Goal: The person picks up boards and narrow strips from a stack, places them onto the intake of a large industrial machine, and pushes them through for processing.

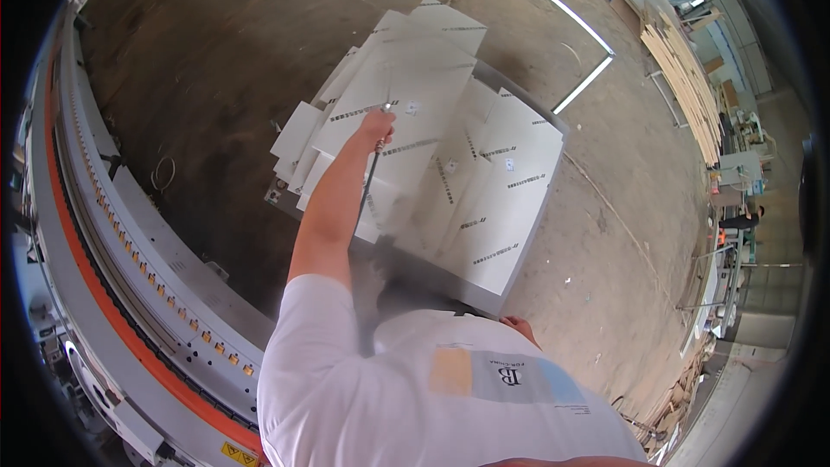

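Note:
My left arm reaches forward over a stack of white film-covered panels [406, 69]. My left hand [378, 125] is closed around an air blow gun [387, 107], whose bright tip points away from me. A dark hose [367, 195] runs from it back along my forearm. The tip is above the upper panels; whether it touches them I cannot tell. Another white panel [506, 199] lies to the right on the same grey platform [497, 301]. My right hand [520, 329] is low, beside the platform's near right corner, its fingers mostly hidden by my shirt.
A long machine with an orange stripe [112, 303] curves along the left. Beyond the panels stands a metal tube frame [553, 2]. Stacked boards [683, 78] lie at the far right, near a person in dark clothing [739, 221]. A cable loop [162, 175] rests on the floor.

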